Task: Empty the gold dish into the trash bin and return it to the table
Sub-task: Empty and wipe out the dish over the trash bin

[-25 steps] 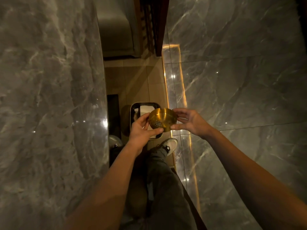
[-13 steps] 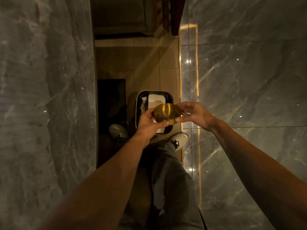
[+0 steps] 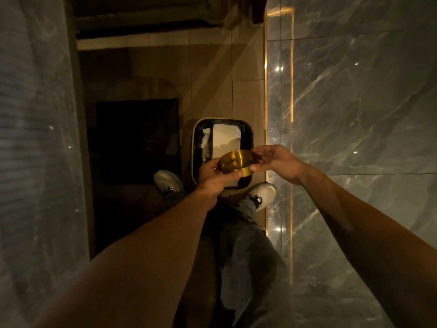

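A small round gold dish [image 3: 238,160] is held tilted, its mouth turned away toward the left, right above the open trash bin [image 3: 248,129] on the floor. My left hand [image 3: 214,177] grips the dish's left and near side. My right hand [image 3: 277,162] pinches its right rim between thumb and fingers. The bin is rectangular with rounded corners, dark-lined, and holds white paper. The dish's inside is mostly hidden from me; a dark speckled patch shows at its left edge.
Grey marble walls [image 3: 366,114] rise on both sides of a narrow tan tiled floor [image 3: 212,79]. A lit gold strip [image 3: 266,91] runs along the right wall's base. My two white shoes [image 3: 262,194] stand just before the bin. A dark mat [image 3: 137,140] lies left.
The dish has tipped over from mouth-up to sideways above the bin. My view has swung further down, so the bin and shoes sit closer to centre.
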`<action>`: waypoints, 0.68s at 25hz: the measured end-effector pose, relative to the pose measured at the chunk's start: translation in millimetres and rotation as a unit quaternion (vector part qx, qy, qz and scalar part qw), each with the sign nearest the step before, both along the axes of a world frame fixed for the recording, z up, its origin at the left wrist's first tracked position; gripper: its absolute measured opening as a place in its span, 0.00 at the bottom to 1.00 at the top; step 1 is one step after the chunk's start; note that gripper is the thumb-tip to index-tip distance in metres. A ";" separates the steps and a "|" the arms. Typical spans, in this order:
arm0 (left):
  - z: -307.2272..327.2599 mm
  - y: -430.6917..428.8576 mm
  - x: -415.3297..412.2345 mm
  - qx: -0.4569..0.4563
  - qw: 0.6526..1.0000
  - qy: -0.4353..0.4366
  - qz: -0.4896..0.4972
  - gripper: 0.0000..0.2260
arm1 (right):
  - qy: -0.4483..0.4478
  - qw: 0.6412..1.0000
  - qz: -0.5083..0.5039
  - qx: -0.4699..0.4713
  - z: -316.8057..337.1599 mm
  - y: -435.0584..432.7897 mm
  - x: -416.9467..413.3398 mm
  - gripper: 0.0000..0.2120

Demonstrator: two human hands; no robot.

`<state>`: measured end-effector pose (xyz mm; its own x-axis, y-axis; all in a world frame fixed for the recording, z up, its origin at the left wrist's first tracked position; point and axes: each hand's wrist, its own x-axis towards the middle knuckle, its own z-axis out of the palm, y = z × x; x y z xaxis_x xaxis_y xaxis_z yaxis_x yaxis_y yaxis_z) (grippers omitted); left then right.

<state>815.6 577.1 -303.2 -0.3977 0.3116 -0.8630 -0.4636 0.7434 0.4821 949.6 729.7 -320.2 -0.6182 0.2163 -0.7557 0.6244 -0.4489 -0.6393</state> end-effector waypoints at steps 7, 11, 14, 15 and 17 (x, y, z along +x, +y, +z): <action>-34.2 -5.6 -7.9 -0.017 1.000 -0.005 0.022 0.22 | 0.002 1.000 -0.027 -0.012 -31.7 -13.0 -5.1 0.15; -55.3 -8.4 -11.1 -0.033 0.999 -0.008 0.026 0.23 | 0.017 0.998 -0.061 -0.016 -54.5 -24.9 -4.5 0.10; -63.8 -8.1 -14.2 -0.043 0.998 -0.010 0.041 0.23 | 0.001 0.996 -0.090 -0.025 -67.3 -33.6 -6.4 0.09; -65.2 -7.9 -14.9 -0.044 0.998 -0.006 0.047 0.21 | -0.002 0.995 -0.091 -0.027 -71.5 -36.4 -7.4 0.08; -67.4 -7.2 -16.9 -0.052 0.997 0.005 0.049 0.19 | 0.007 0.995 -0.096 -0.028 -82.0 -40.4 -9.5 0.11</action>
